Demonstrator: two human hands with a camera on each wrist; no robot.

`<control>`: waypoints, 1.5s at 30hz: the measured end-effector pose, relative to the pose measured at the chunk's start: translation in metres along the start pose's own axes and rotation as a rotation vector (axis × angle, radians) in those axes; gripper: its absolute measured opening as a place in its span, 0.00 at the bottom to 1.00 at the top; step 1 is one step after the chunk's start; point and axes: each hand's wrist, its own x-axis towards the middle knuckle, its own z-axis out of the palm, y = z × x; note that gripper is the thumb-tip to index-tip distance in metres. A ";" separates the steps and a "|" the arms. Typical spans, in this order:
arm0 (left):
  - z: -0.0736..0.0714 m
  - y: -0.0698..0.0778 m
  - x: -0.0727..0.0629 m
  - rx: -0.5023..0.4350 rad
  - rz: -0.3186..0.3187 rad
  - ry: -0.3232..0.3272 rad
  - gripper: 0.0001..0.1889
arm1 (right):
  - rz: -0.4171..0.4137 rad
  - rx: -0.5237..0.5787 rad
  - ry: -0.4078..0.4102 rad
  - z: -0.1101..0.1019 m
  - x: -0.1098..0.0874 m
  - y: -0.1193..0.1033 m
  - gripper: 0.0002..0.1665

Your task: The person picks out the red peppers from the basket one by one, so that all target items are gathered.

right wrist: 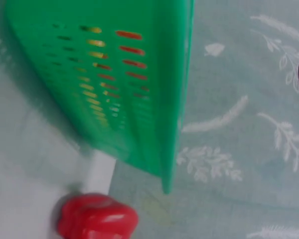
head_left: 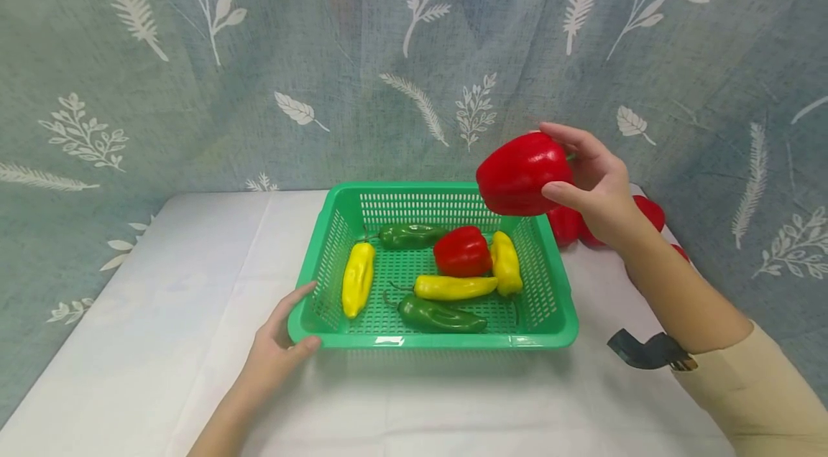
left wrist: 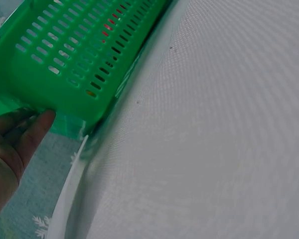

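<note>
A red bell pepper [head_left: 522, 175] is up in the air over the back right corner of the green basket [head_left: 440, 340]. My right hand [head_left: 598, 187] grips it from the stem side, thumb in front and fingers over the top. At the basket's front left corner, my left hand [head_left: 274, 342] touches the rim with fairly straight fingers, spread from the thumb. Inside the basket lie another red bell pepper [head_left: 462, 252], yellow peppers [head_left: 359, 279] and green peppers [head_left: 442, 315]. Only an edge of the held pepper shows in the right wrist view.
Several more red bell peppers [head_left: 649, 211] lie on the white cloth-covered table [head_left: 194, 284] to the right of the basket, partly hidden behind my right arm. A patterned blue-green curtain [head_left: 362, 47] hangs behind the table. A dark strap [head_left: 647, 351] sticks out at my right sleeve.
</note>
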 end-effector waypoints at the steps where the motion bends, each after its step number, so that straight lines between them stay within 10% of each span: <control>1: 0.000 0.000 0.000 -0.001 0.000 0.000 0.39 | 0.000 0.004 0.012 -0.002 -0.002 0.000 0.35; 17: 0.001 -0.001 -0.001 -0.053 0.026 0.010 0.39 | 0.029 -0.070 0.251 -0.055 -0.061 0.015 0.34; 24: 0.000 0.000 -0.001 -0.045 0.023 0.011 0.38 | 0.210 -0.178 0.333 -0.078 -0.091 0.029 0.37; 45: 0.002 -0.002 0.000 -0.021 0.032 0.008 0.38 | 0.469 -0.366 0.064 -0.122 -0.149 0.082 0.40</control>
